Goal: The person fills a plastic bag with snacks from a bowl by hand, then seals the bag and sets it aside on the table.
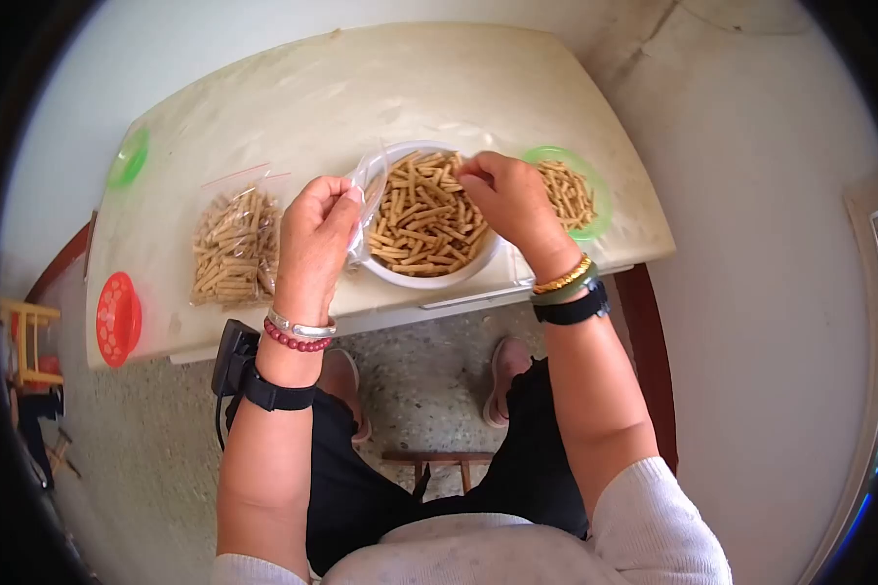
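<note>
My left hand (314,224) pinches the rim of a clear plastic bag (369,195) at the left side of a big white bowl (429,283). Short, golden-brown snack sticks (424,219) fill this bowl. Over its upper right edge is my right hand (509,195), fingers curled together; whether a stick is between them is hidden. To the left of my left hand lies a clear zip bag (234,239) packed with the same kind of sticks. Just beyond my right hand, a green bowl (600,185) contains more sticks.
A pale table (439,83) carries everything. On its left side are a red perforated plastic dish (118,320) and a green dish (128,158). White walls border the table at the back and right. A wooden stool (439,457) shows between my legs.
</note>
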{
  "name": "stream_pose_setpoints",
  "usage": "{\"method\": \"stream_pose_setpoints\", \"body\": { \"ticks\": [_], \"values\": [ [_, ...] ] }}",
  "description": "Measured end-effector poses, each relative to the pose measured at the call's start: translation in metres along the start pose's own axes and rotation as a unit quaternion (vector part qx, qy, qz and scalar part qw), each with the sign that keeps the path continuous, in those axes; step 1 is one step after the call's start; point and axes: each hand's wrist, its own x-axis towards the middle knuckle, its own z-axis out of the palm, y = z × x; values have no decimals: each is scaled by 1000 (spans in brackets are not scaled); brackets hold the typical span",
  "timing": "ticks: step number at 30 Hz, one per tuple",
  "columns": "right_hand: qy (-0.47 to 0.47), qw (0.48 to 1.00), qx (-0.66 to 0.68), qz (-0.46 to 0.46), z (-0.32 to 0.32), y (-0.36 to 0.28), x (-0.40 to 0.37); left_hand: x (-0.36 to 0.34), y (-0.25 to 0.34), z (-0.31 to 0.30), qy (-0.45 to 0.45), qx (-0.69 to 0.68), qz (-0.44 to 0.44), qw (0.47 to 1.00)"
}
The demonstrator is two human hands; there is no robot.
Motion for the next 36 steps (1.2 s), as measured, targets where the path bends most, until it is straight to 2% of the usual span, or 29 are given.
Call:
{"method": "stream_pose_setpoints", "body": {
  "ticks": [2,3,5,7,10,11,13,15,17,19,21,22,23,25,27,29,30,32,33,36],
  "values": [
    [-63,996,-52,38,-10,6,-15,-11,2,5,-11,-85,3,996],
    [-64,997,-28,43,20,11,-5,7,-6,-13,-7,-61,-3,998],
    [-83,994,-70,-9,21,16,-3,9,-6,-11,-9,-152,-22,988],
    [-94,990,-105,-3,27,15,-2,13,-4,-12,19,-154,-31,987],
    [-77,989,-104,-67,39,12,-7,16,-11,-17,11,-161,-17,987],
    [-79,989,-104,-69,42,10,-8,15,-10,-14,18,-141,-20,990],
    [-82,956,-257,-111,49,4,-10,12,-8,-8,30,-122,-20,992],
    [-90,952,-273,-107,53,0,-12,9,-8,-2,12,-52,-23,998],
    [-76,942,-298,-131,50,-2,-15,7,-15,2,19,-6,6,1000],
    [-59,941,-297,-148,48,6,-15,11,-24,3,-23,46,63,997],
    [-41,969,-223,-98,43,9,-11,10,-24,3,-34,61,76,995],
    [-9,984,-157,-80,36,6,-12,10,-23,3,-15,75,79,994],
    [-9,984,-157,-81,31,4,-10,10,-22,3,4,89,80,993],
    [2,998,-55,-14,21,3,-8,14,-15,3,30,65,72,995],
    [3,998,-55,-26,19,-1,-8,15,-7,2,14,-74,23,997],
    [-61,994,79,39,21,-13,-8,15,-6,7,14,-81,34,996],
    [-60,994,79,39,25,-16,-7,15,-5,9,-16,-60,24,998],
    [-83,964,236,92,34,-24,-6,9,-1,15,-60,-43,16,997],
    [-82,964,236,92,38,-25,-6,9,-2,17,-61,-42,17,997],
    [-95,958,225,148,44,-24,-3,10,-11,23,-96,-39,104,989]
  ]
}}
